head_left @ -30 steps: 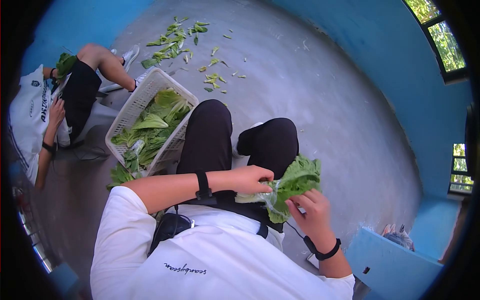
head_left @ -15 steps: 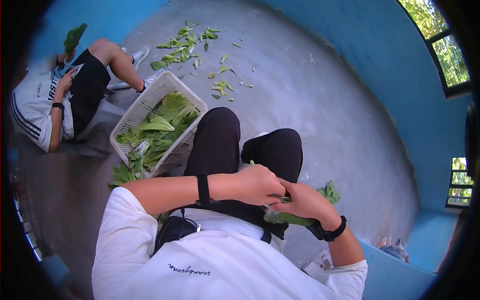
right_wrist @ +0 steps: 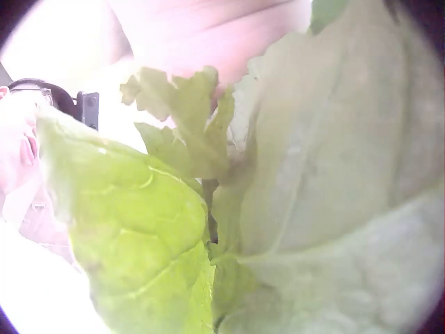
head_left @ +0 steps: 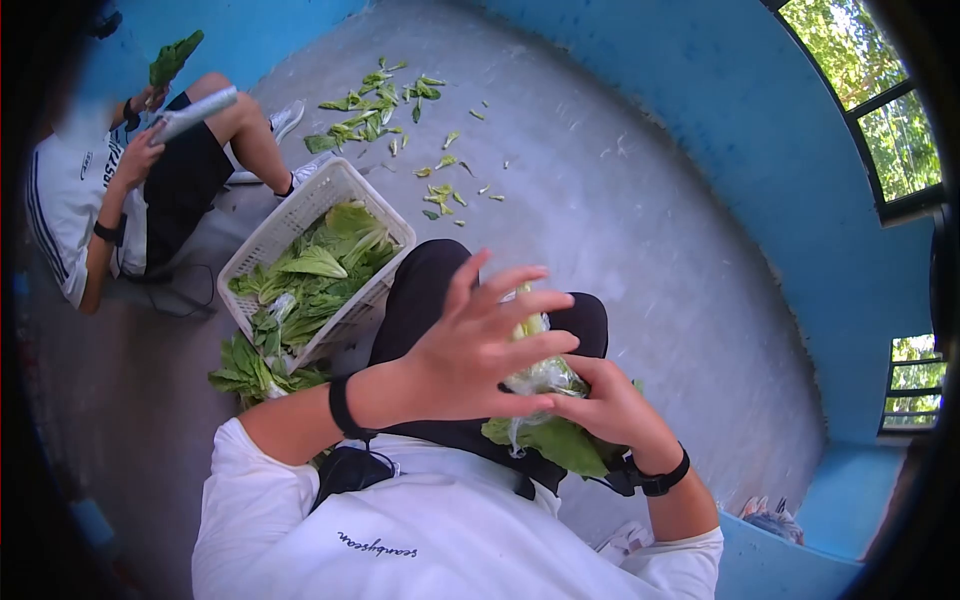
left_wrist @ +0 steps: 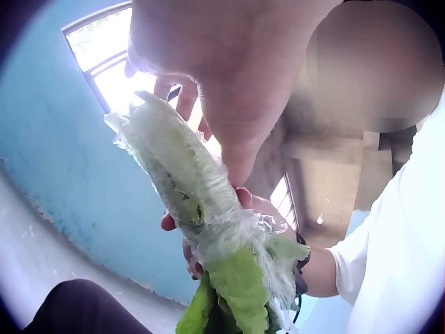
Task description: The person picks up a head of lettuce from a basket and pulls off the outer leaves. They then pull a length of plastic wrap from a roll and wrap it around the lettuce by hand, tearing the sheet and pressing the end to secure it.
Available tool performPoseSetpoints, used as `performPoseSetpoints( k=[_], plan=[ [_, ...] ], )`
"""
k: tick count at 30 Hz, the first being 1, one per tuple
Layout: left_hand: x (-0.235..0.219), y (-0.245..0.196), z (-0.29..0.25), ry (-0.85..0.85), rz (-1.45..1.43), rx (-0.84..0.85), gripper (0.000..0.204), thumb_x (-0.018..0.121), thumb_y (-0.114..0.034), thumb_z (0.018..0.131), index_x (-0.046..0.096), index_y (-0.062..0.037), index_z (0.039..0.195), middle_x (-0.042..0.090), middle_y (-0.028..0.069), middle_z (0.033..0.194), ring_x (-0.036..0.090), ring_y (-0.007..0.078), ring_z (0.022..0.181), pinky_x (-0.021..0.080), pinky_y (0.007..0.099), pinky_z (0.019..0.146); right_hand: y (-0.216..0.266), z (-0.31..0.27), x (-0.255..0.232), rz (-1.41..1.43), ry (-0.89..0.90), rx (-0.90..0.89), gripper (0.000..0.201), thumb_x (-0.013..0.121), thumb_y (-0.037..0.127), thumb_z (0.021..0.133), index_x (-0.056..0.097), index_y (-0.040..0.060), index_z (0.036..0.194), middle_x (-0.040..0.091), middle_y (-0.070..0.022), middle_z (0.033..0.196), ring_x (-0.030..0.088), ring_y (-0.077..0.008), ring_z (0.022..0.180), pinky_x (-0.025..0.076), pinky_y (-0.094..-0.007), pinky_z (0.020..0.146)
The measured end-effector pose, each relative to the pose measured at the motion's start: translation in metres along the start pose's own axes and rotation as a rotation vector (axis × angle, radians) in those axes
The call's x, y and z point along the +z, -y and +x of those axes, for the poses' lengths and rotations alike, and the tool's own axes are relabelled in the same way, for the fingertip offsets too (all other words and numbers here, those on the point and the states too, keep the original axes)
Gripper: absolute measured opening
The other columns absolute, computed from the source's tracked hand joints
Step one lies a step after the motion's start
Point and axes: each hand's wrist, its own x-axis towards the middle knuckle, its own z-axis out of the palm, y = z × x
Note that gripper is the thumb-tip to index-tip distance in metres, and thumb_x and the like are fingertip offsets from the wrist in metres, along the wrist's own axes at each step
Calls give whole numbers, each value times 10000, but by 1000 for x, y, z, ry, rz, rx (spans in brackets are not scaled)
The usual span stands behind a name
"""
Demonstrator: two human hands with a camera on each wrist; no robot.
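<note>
Leafy greens wrapped in clear film sit above the lap in the head view, pale stalks up and leaves toward the body. My left hand is spread over them, fingers straight and apart; whether it touches the film is unclear. From the other side my right hand grips the bundle. Seen from the left wrist, the film-wrapped stalks slant below my left hand, with fingers of my right hand around the bundle. Close leaves fill the right wrist view, partly hiding my right hand.
A white crate of greens stands left of my knees, more greens beside it. Loose leaves lie scattered on the floor. At the left, a seated person holds a leaf and a pale, long object.
My left hand has come off the bundle and its fingers have spread. The wrapped stalks now show upright beside my right hand. The other person has raised the pale object.
</note>
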Motion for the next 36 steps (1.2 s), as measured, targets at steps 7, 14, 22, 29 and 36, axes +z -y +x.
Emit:
performPoseSetpoints(
  k=[7, 14, 22, 29, 36],
  plan=[
    [35, 28, -56, -197, -916, -604, 781, 822, -301, 842, 422, -71, 1472, 489, 151, 1438, 454, 281, 1366, 383, 444, 1128, -5, 22, 0, 341, -29, -81, 344, 667, 203, 1003, 641, -15, 1268, 708, -32, 1109, 629, -87, 1012, 517, -279, 894],
    [49, 24, -42, 207, -1365, -921, 729, 741, -231, 929, 369, -52, 1529, 500, 77, 1432, 480, 172, 1328, 383, 343, 1137, -15, 51, 31, -172, -367, -405, 375, 663, 217, 978, 615, 0, 1281, 626, -133, 1205, 580, -253, 1105, 445, -405, 1004],
    [53, 22, -63, 179, -1216, -817, 686, 763, -129, 891, 425, -35, 1480, 557, 72, 1376, 523, 162, 1294, 410, 349, 1111, -13, 43, 21, -10, -523, -386, 469, 872, 206, 767, 612, 5, 1101, 632, -116, 1059, 608, -230, 966, 499, -345, 851],
    [58, 16, -63, 134, -1181, -834, 694, 811, -116, 853, 464, -32, 1448, 586, 64, 1340, 564, 155, 1239, 451, 339, 1073, -11, 39, 27, 108, -518, -415, 131, 779, 20, 858, 675, -34, 916, 694, -64, 829, 670, -142, 777, 546, -280, 735],
    [50, 18, -61, 195, -1272, -824, 694, 839, -155, 829, 506, -25, 1424, 606, 58, 1314, 581, 153, 1217, 452, 334, 1074, -10, 25, 23, 271, -448, -398, 105, 749, 18, 904, 670, -40, 944, 705, -68, 854, 699, -127, 797, 559, -257, 718]
  ],
)
